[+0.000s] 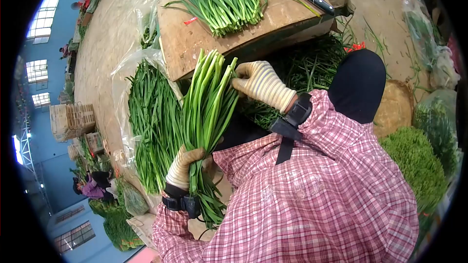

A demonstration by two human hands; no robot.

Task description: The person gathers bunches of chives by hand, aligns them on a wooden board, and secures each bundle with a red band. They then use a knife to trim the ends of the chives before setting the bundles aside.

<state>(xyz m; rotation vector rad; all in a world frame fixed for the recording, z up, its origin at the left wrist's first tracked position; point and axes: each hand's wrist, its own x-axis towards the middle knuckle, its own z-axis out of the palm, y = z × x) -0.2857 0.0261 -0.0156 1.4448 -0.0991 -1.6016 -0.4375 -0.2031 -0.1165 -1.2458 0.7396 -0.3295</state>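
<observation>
My left hand (184, 165), in a striped work glove, is wrapped round the lower part of a bunch of green leafy stalks (207, 102). The pale stalk ends point up toward the board. At the right side of those ends my right hand (261, 84), gloved too, has its thumb and fingers pinched on a stalk. Beyond, a larger pile of stalks (219, 5) lies on a brown board (195, 44), with red ribbon beside it. Left of the held bunch is another long heap of stalks (153, 122) on clear plastic.
A knife (314, 1) with a black handle lies at the board's right edge. Loose leaves (312, 63) lie under the board. Bagged greens (436, 117) and a green pile (414, 160) stand at right. Crates (73, 121) and a person (92, 187) are far left.
</observation>
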